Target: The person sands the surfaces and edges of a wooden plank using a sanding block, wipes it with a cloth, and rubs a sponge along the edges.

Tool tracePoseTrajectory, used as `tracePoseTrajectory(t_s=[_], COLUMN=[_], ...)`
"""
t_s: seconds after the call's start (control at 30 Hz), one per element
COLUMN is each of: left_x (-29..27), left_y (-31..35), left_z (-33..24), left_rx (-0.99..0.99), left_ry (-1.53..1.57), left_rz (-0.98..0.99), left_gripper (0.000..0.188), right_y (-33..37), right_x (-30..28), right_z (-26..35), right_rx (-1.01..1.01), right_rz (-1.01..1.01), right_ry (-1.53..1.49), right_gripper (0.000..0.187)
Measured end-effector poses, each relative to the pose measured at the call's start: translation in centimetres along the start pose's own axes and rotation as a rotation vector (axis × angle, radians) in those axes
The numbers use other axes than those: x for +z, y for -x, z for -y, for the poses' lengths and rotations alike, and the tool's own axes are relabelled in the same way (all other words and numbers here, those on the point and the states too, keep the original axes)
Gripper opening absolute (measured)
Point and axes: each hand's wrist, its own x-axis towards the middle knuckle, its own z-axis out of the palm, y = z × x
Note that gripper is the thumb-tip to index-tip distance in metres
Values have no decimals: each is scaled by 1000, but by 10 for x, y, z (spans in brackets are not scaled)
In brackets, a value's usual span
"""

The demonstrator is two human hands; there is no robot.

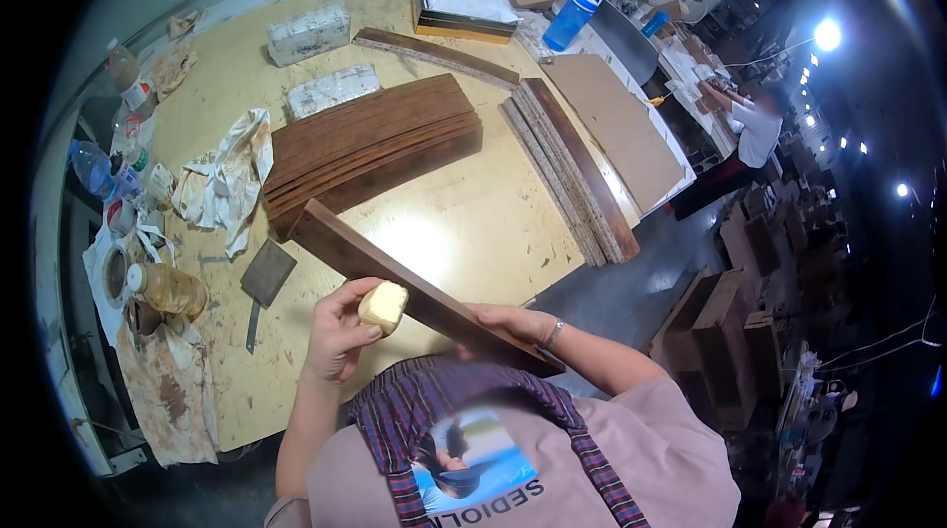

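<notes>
My left hand (pixel 342 333) is closed round a pale yellow sponge-like block (pixel 384 307), its fingers curled at the left side. A long dark brown wooden board (pixel 400 281) slants from the stack of boards toward my body. My right hand (pixel 513 322) grips this board near its near right end, with part of the hand hidden behind it. The board's far end is close to the front left corner of a stack of brown boards (pixel 370 138). Left of the held board lies a dark flat scraper-like tool (pixel 266 269) with a thin metal strip.
On the table (pixel 513 232), narrow boards (pixel 577 173) lie at the right and a stained cloth (pixel 232 173) at the left. A jar of amber liquid (pixel 170 289) and several bottles line the left edge. A blue bottle (pixel 570 20) stands far right; another person (pixel 758 128) works beyond.
</notes>
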Motion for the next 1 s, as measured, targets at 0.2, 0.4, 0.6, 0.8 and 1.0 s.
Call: tracePoseTrajectory(t_s=[0.2,0.4,0.6,0.8,1.0], left_x=[15,-15,14,20,-21], left_y=[5,24,3,7,33], left_z=[-11,-65,-94,-86,-80], left_rx=[-63,390,544,534,342], left_ry=[-260,-642,-1109,-1243,-1340], left_rz=[16,-399,-366,-355,-474], left_gripper=[56,49,49,50,48], right_y=[11,28,26,27,25], right_x=[-2,11,13,18,-27], right_z=[-1,-6,-8,-8,-6], right_rx=[93,74,138,94,-10], right_rz=[-265,-339,-289,-275,-469], right_ry=[572,608,640,647,969], right_gripper=[53,49,49,51,56])
